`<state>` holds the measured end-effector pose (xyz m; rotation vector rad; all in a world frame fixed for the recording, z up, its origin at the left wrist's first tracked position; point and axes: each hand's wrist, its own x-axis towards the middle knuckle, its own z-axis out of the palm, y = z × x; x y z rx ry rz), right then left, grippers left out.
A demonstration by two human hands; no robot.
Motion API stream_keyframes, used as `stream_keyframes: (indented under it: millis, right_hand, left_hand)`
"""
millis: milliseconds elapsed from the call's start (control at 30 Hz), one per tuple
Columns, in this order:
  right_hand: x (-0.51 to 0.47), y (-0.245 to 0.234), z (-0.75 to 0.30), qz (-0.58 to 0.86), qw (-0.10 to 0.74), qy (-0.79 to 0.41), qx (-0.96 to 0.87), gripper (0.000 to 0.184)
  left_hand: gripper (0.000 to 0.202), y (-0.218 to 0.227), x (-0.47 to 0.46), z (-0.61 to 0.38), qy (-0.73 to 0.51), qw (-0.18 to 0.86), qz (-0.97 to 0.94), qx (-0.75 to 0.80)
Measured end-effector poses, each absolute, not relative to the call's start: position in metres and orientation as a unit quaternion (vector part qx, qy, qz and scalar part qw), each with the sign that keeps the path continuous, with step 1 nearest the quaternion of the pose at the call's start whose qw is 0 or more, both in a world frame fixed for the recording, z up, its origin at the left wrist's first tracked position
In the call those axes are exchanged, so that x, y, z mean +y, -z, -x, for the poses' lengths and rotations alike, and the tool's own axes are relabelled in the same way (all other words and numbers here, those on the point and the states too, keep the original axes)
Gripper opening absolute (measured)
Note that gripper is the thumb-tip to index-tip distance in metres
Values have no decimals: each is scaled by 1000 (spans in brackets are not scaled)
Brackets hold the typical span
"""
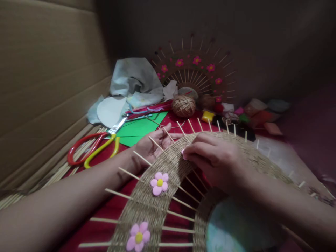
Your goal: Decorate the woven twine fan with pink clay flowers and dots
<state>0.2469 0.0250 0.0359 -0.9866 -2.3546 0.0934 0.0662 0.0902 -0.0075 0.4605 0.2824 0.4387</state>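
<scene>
A woven fan (168, 159) made of twine over thin sticks arches across the foreground. Two pink flowers with yellow centres, an upper flower (160, 183) and a lower flower (138, 238), lie on its band. My right hand (212, 157) is closed in a pinch on a small pink flower piece (184, 154) against the upper part of the band; the fingers cover most of it. Palm up, my left hand (154, 143) lies at the band's outer edge with its fingers stretched out, partly behind the sticks and band. Whether it bears the fan's weight I cannot tell.
Scissors (101, 148) with red and yellow handles lie left, by green sheets (144, 127) and thin sticks (57, 175). Behind are a twine ball (183, 105), a crumpled cloth (136, 77) and a darker flowered fan (187, 64). A cardboard wall (49, 52) borders the left.
</scene>
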Motion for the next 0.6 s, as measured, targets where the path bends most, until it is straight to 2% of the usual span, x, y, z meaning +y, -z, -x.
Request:
stream_keyframes:
  millis: [167, 367, 600]
  right_hand:
    - [27, -35, -245, 382, 279, -37, -881, 12]
    - [17, -45, -253, 366, 334, -9, -868, 11]
    - [2, -51, -266, 371, 276, 42, -886, 14]
  left_hand:
    - [54, 6, 89, -66, -222, 938, -217, 151]
    - [54, 6, 88, -66, -228, 935, -210, 172]
    - [47, 6, 88, -67, -243, 923, -209, 212]
